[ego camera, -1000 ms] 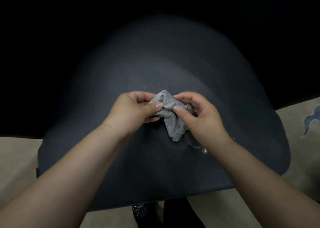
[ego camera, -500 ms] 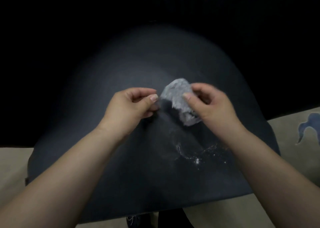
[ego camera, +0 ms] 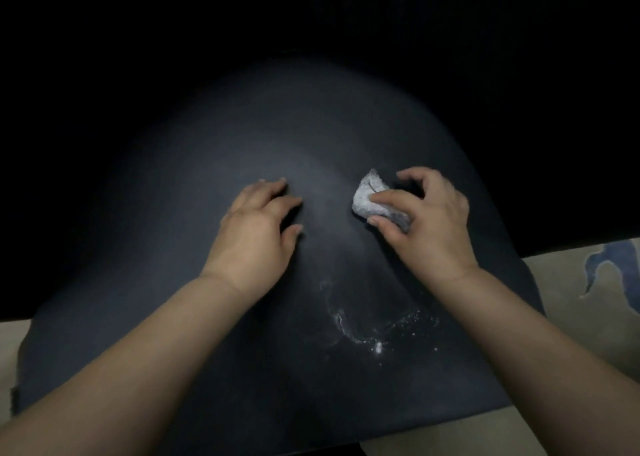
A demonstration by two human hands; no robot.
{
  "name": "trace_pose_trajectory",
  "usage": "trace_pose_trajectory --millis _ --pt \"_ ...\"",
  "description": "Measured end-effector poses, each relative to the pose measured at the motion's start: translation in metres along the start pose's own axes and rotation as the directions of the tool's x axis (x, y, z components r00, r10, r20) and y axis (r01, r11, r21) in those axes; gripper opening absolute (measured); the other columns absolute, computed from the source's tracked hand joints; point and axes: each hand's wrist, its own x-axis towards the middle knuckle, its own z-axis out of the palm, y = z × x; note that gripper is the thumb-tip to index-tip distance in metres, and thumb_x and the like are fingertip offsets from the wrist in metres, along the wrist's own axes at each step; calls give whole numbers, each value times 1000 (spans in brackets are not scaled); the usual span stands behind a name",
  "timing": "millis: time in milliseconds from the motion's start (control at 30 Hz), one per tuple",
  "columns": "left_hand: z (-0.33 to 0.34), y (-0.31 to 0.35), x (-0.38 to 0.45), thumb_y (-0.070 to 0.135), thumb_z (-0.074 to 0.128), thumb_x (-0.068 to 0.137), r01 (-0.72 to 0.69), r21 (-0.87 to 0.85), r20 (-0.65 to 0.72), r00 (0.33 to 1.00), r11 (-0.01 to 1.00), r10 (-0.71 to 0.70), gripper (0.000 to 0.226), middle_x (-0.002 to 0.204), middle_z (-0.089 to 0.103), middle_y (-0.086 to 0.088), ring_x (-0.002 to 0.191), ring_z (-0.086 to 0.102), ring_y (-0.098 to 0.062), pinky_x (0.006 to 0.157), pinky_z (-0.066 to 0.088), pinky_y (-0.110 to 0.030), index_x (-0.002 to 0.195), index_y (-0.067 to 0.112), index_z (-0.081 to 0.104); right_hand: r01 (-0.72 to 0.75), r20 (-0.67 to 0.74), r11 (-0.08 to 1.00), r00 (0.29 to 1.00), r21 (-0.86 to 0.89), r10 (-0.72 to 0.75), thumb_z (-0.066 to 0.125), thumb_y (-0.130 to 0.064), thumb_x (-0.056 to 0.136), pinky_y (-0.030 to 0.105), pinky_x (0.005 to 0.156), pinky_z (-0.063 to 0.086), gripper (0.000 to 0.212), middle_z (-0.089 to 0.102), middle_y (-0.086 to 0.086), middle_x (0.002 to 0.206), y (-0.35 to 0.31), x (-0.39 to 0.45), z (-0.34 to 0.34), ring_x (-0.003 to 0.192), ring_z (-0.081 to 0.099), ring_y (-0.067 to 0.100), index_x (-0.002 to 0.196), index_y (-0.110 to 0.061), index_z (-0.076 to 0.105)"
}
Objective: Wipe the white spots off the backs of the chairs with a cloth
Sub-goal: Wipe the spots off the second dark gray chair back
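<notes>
A dark chair back (ego camera: 207, 185) fills the middle of the head view, curved and dimly lit. A patch of white spots (ego camera: 377, 327) speckles its lower right part, below my hands. A small grey cloth (ego camera: 369, 197) is bunched in my right hand (ego camera: 426, 220), pinched between thumb and fingers just above the chair's surface. My left hand (ego camera: 258, 227) rests flat on the chair back to the left of the cloth, fingers spread and straight, holding nothing.
Beige floor (ego camera: 588, 344) with a blue pattern (ego camera: 609, 265) shows at the right, and more pale floor at the lower left. Everything beyond the chair's top edge is black and unreadable.
My left hand let go of the cloth and came down flat on the chair back. The right hand carried the cloth to the right, and the white spots came into plain sight.
</notes>
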Motion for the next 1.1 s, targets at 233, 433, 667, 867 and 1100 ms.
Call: trace_pose_trajectory --millis 233,433,667,867,1100 --pt "2 -5 15 21 61 90 19 7 -62 998 1000 -19 43 149 39 -3 143 25 -25 115 25 -47 132 16 55 99 -5 993 995 58 -99 80 -19 72 49 84 46 43 61 7 108 8 2 5 98 59 29 114 -23 70" --pt "4 -14 18 24 58 92 10 8 -55 998 1000 -10 45 152 34 -3 144 21 -23 114 25 -51 136 16 52 -139 -41 989 990 -42 138 69 -37 83 40 92 34 59 51 4 120 14 57 16 110 46 29 138 -31 49" --pt "8 -24 10 29 56 92 -2 59 3 1000 998 2 52 155 30 -1 145 19 -22 116 22 -49 141 19 45 75 -23 990 997 -121 -79 74 -25 79 41 78 36 47 57 10 109 15 -9 17 91 51 33 125 -26 63" --pt "10 -26 3 30 55 92 -14 94 15 1000 995 13 54 156 27 0 146 16 -20 118 19 -45 144 21 41 -190 -96 978 979 -80 182 64 -34 88 34 85 26 46 49 8 116 5 62 32 106 45 29 132 -33 55" --pt "11 -25 -15 28 56 93 -37 89 17 999 995 36 52 156 27 1 146 16 -19 118 16 -41 142 20 44 202 91 974 977 -106 -193 80 -26 74 42 78 39 48 57 11 99 2 -26 17 83 54 32 120 -24 67"
